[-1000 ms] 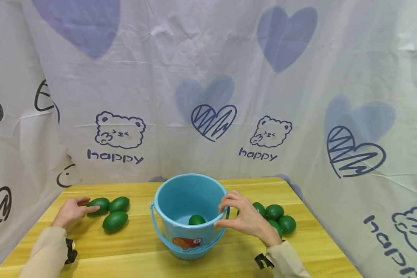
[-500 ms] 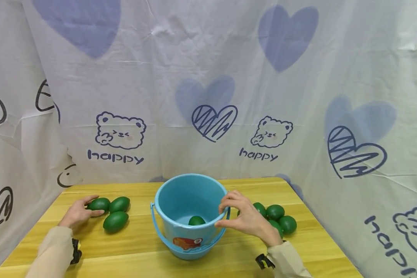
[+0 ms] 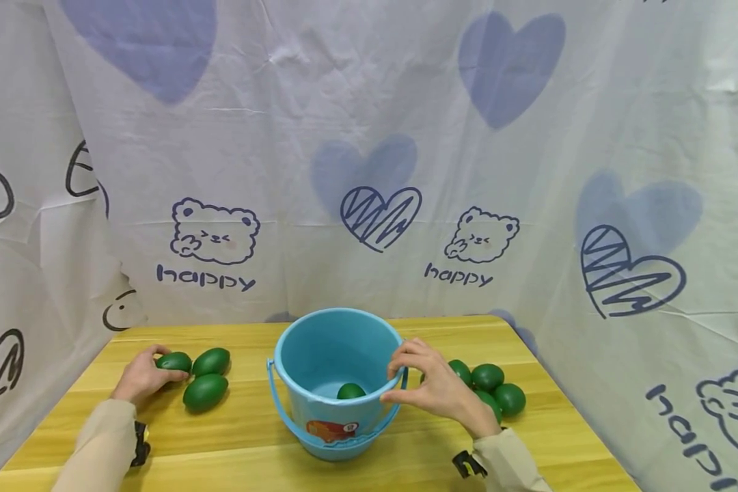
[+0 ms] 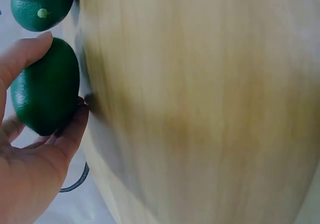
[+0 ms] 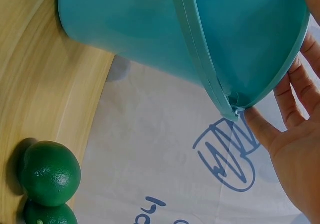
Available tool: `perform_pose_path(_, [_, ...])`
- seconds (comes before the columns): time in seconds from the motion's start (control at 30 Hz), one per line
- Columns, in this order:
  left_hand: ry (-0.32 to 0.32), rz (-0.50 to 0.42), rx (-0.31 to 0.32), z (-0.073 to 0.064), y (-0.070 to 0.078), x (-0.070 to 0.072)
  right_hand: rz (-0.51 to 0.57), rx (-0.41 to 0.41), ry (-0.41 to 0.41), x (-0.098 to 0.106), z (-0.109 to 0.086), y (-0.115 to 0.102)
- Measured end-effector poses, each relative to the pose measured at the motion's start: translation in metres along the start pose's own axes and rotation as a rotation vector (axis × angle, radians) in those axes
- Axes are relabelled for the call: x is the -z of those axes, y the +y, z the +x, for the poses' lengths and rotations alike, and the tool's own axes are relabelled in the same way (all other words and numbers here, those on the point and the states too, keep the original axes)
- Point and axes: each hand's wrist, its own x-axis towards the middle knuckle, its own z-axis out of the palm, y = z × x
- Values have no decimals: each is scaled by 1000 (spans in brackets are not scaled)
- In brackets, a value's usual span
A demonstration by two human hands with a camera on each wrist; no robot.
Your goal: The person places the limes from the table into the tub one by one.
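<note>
My left hand [image 3: 141, 379] grips a dark green oval fruit [image 4: 47, 86], smooth and lime-like, at the left of the table. In the left wrist view the thumb lies along one end and the fingers curl under the other. Two similar fruits, a far one [image 3: 212, 360] and a near one [image 3: 206, 393], lie just right of it. My right hand [image 3: 436, 383] holds the rim of a light blue bucket [image 3: 301, 383], fingers over the edge and thumb on the near outer side. One green fruit [image 3: 350, 391] shows inside the upright bucket.
Several more green fruits [image 3: 488, 376] lie on the right, partly hidden behind my right hand. The bucket's handle [image 3: 279, 410] hangs down its front. The wooden table [image 3: 246, 465] ends at a printed white cloth [image 3: 295, 273] behind and at both sides.
My left hand has shifted slightly right and its fingers have closed around the leftmost fruit. My right hand and the bucket have stayed in place.
</note>
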Motion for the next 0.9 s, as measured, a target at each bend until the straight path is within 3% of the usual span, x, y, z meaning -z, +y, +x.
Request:
perform_pose_path(0.17, [56, 38, -27, 0, -1, 0, 1, -6, 3, 2, 0, 0])
perform_pose_path(0.33, [98, -3, -4, -10, -3, 2, 7, 7, 8, 1, 0, 1])
perform_pose_path(0.67, [54, -156, 83, -26, -2, 7, 6, 0, 8, 0, -2, 2])
perform_pose_path(0.9, [168, -251, 119, -37, -1, 3, 8, -20, 4, 0, -3, 2])
